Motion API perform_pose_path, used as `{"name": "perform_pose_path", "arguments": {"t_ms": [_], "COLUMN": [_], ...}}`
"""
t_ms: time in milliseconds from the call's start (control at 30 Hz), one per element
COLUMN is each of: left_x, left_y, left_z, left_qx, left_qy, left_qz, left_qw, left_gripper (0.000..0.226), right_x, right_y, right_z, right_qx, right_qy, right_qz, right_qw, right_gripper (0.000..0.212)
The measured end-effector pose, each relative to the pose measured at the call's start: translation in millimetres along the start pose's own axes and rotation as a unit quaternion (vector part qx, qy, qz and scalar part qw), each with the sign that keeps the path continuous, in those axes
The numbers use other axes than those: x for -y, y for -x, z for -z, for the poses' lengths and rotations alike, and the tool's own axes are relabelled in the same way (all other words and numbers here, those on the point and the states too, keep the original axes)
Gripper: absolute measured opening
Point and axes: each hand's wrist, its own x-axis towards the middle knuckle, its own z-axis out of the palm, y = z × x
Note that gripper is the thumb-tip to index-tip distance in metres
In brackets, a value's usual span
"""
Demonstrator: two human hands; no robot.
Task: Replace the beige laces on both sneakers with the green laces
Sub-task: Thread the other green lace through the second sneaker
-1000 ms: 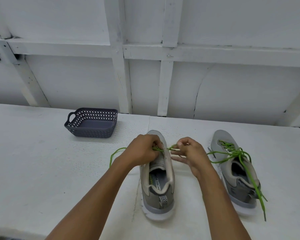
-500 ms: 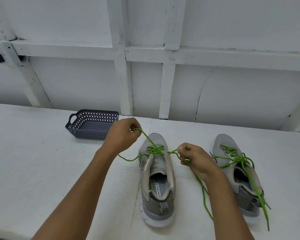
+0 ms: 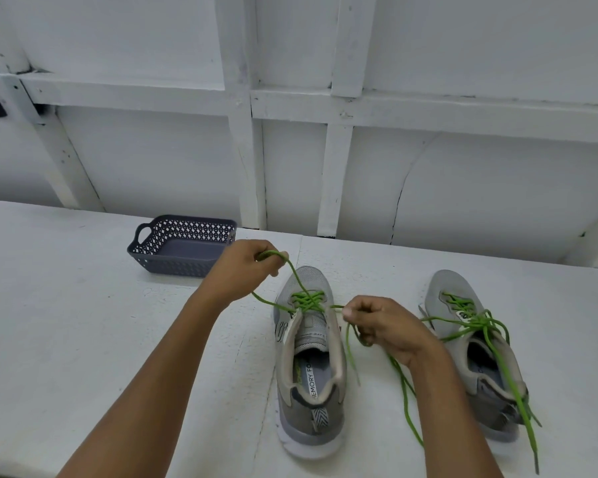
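Two grey sneakers stand on the white table, toes pointing away from me. The left sneaker (image 3: pixel 309 360) has a green lace (image 3: pixel 306 301) crossed through its front eyelets only. My left hand (image 3: pixel 244 270) grips one end of that lace, raised up and left of the toe. My right hand (image 3: pixel 382 326) pinches the other end just right of the eyelets, and the loose tail hangs down past my wrist. The right sneaker (image 3: pixel 477 353) carries its own green lace (image 3: pixel 480 322), loosely threaded, with long ends trailing over the heel.
A dark grey perforated basket (image 3: pixel 183 243) sits at the back left of the table (image 3: pixel 66 322), close behind my left hand. A white panelled wall (image 3: pixel 325 132) rises directly behind the table.
My left hand has left the shoe's eyelets and pulled its lace end up and to the left. My right hand has drawn its end slightly right. The lace crossings on the left sneaker are uncovered.
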Motion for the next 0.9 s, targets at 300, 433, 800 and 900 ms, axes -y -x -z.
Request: {"name": "perform_pose_path", "arguments": {"t_ms": [300,433,800,900], "left_x": [0,-2,0,-2], "left_y": [8,6,1,1], "left_z": [-17,-20,-21,-21], "left_qx": [0.227,0.250,0.279,0.268], "left_qy": [-0.075,-0.072,-0.039,-0.041], "left_qz": [0.000,0.016,0.038,0.020], "left_qw": [0.971,0.965,0.959,0.962], "left_gripper": [0.023,0.032,0.024,0.014], "right_x": [2,-2,7,2], "right_y": [-5,-2,-15,-12], "right_z": [10,0,6,3], "right_qx": [-0.110,0.026,-0.132,-0.092], "right_qy": [-0.144,0.076,-0.292,-0.053], "right_qz": [-0.060,-0.036,-0.037,-0.001], "right_qw": [0.982,0.996,0.947,0.994], "right_gripper": [0.021,0.023,0.028,0.016]}}
